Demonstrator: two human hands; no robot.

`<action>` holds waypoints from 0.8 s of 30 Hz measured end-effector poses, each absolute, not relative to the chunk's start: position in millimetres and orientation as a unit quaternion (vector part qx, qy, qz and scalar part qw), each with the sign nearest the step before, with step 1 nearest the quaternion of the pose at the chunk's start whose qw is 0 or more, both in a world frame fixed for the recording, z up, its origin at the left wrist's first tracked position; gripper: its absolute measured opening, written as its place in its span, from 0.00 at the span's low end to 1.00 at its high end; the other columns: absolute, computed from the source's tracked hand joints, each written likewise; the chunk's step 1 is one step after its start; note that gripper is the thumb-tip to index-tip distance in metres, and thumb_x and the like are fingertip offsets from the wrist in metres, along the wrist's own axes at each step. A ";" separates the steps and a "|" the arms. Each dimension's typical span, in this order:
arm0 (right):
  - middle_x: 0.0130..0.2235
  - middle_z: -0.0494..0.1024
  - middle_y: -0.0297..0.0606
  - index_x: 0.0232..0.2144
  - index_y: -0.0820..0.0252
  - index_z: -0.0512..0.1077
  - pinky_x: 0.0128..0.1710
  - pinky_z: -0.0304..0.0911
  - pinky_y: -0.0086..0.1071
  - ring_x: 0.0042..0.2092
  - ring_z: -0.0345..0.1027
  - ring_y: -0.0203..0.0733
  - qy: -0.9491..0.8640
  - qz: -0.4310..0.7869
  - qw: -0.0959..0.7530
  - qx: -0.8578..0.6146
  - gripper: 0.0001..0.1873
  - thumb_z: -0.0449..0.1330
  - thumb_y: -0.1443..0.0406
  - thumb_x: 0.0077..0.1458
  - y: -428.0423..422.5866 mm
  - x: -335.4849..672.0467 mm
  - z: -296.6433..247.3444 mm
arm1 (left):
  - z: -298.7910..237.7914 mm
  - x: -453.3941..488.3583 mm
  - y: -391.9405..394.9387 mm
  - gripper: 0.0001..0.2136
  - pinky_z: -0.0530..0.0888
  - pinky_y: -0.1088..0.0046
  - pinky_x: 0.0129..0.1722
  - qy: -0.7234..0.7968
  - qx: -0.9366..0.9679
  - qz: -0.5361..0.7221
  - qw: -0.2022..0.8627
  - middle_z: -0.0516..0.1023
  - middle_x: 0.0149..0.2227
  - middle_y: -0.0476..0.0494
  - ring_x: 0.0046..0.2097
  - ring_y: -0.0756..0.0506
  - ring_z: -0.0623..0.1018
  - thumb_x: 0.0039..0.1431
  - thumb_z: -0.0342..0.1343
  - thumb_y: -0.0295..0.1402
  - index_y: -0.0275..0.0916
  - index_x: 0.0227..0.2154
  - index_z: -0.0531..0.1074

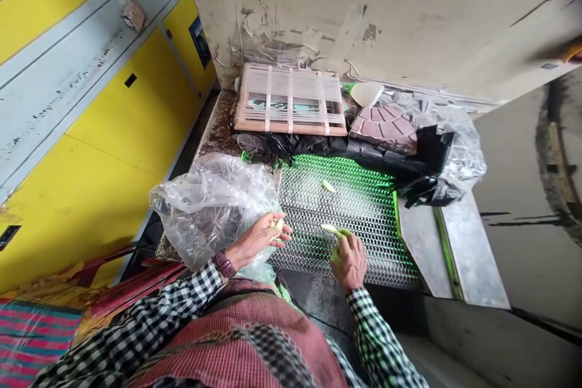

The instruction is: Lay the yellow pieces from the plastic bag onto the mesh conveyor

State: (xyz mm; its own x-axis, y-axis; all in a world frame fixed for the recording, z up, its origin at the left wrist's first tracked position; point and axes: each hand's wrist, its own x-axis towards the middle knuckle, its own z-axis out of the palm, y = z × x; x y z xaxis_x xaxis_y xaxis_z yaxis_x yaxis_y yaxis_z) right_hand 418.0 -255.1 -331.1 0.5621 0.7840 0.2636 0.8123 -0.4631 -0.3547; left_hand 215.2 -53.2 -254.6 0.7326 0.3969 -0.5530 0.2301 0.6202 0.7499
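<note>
My left hand (266,235), with fingers partly apart, holds a pale yellowish piece (278,227) against its thumb, beside a clear plastic bag (213,200). Over the metal mesh belt (309,248), my right hand (350,260) is closed with its fingertips on a slender pale green piece (331,230). How far that piece runs under the fingers is hidden. Farther back, another small pale green piece (328,186) lies alone on the belt. Green light shines on the belt's far part.
Black plastic wrapping (327,147) borders the belt's far end. Above it rest a wooden frame wound with white strands (291,100) and a pinkish segmented slab (384,126). Metal plates (468,248) flank the right side. A yellow panelled wall (127,133) stands at left.
</note>
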 end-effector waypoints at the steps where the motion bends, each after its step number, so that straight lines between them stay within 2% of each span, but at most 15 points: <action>1: 0.51 0.79 0.46 0.49 0.58 0.74 0.43 0.67 0.41 0.47 0.71 0.49 -0.442 0.001 0.268 -0.856 0.15 0.51 0.70 0.65 -248.9 409.0 -320.3 | -254.5 216.5 -54.7 0.24 0.77 0.65 0.46 0.352 0.439 0.039 0.826 0.78 0.50 0.33 0.45 0.44 0.81 0.66 0.60 0.36 0.36 0.61 0.62; 4: 0.48 0.79 0.42 0.49 0.56 0.74 0.44 0.71 0.38 0.46 0.74 0.45 -0.398 0.227 0.417 -0.785 0.12 0.55 0.59 0.69 -222.3 379.2 -284.9 | -254.6 223.1 -62.5 0.32 0.77 0.64 0.48 0.314 0.458 -0.016 0.832 0.79 0.48 0.35 0.44 0.44 0.82 0.64 0.60 0.32 0.35 0.68 0.56; 6: 0.45 0.79 0.40 0.45 0.55 0.76 0.44 0.71 0.37 0.44 0.74 0.44 -0.405 0.347 0.450 -0.716 0.13 0.57 0.55 0.69 -206.8 363.9 -268.1 | -255.3 228.4 -68.6 0.35 0.77 0.66 0.45 0.301 0.478 -0.048 0.824 0.80 0.45 0.39 0.41 0.46 0.81 0.62 0.59 0.28 0.36 0.70 0.54; 8: 0.40 0.78 0.39 0.40 0.56 0.75 0.42 0.70 0.37 0.41 0.74 0.43 -0.399 0.390 0.458 -0.692 0.15 0.59 0.52 0.67 -199.6 356.7 -261.9 | -257.0 232.4 -72.6 0.38 0.77 0.67 0.42 0.300 0.492 -0.067 0.814 0.79 0.43 0.42 0.38 0.47 0.80 0.61 0.58 0.27 0.36 0.72 0.52; 12: 0.36 0.78 0.38 0.35 0.57 0.73 0.36 0.69 0.36 0.36 0.72 0.42 -0.292 0.387 0.495 -0.721 0.19 0.62 0.48 0.63 -208.0 373.9 -278.4 | -263.4 231.9 -70.2 0.39 0.78 0.65 0.44 0.325 0.459 -0.054 0.825 0.79 0.49 0.34 0.43 0.45 0.82 0.64 0.61 0.35 0.35 0.73 0.48; 15: 0.35 0.78 0.39 0.35 0.58 0.71 0.33 0.69 0.37 0.33 0.70 0.43 -0.142 0.389 0.523 -0.746 0.24 0.65 0.43 0.56 -219.8 410.3 -300.6 | -266.3 225.9 -63.8 0.36 0.78 0.63 0.46 0.343 0.452 -0.019 0.823 0.78 0.52 0.28 0.45 0.42 0.83 0.68 0.57 0.40 0.32 0.71 0.49; 17: 0.36 0.78 0.42 0.37 0.58 0.70 0.31 0.69 0.39 0.32 0.70 0.44 -0.103 0.363 0.490 -0.786 0.27 0.63 0.41 0.54 -224.8 435.2 -309.8 | -265.5 222.8 -61.1 0.33 0.77 0.61 0.49 0.344 0.457 0.000 0.821 0.79 0.51 0.27 0.47 0.41 0.83 0.70 0.55 0.42 0.32 0.69 0.52; 21: 0.41 0.77 0.46 0.43 0.61 0.72 0.35 0.67 0.43 0.37 0.68 0.48 -0.163 0.186 0.373 -0.895 0.27 0.58 0.44 0.57 -223.3 450.5 -300.1 | -262.4 224.4 -62.8 0.27 0.74 0.57 0.57 0.353 0.455 0.027 0.817 0.79 0.54 0.28 0.52 0.40 0.82 0.70 0.54 0.42 0.33 0.65 0.60; 22: 0.42 0.77 0.47 0.43 0.61 0.73 0.38 0.67 0.44 0.39 0.68 0.48 -0.188 0.171 0.372 -0.893 0.27 0.58 0.44 0.58 -220.4 444.0 -293.1 | -262.1 226.4 -64.5 0.26 0.73 0.56 0.59 0.350 0.453 0.038 0.819 0.79 0.56 0.28 0.54 0.39 0.81 0.70 0.54 0.42 0.34 0.65 0.61; 24: 0.43 0.78 0.46 0.44 0.60 0.74 0.41 0.69 0.43 0.41 0.70 0.48 -0.248 0.244 0.413 -0.841 0.24 0.57 0.46 0.61 -211.9 420.3 -278.8 | -261.4 231.5 -68.7 0.27 0.70 0.55 0.63 0.343 0.447 0.063 0.824 0.76 0.60 0.27 0.59 0.38 0.78 0.71 0.54 0.44 0.34 0.65 0.61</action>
State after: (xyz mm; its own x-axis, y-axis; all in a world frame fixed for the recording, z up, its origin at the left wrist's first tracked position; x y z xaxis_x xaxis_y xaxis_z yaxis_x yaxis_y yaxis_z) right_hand 420.3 -211.9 -278.8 0.7581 0.6190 -0.2052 0.2158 -0.5351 -0.8168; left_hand 231.5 -68.7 -261.4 0.7570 0.4101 -0.5088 0.2029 0.5926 0.7795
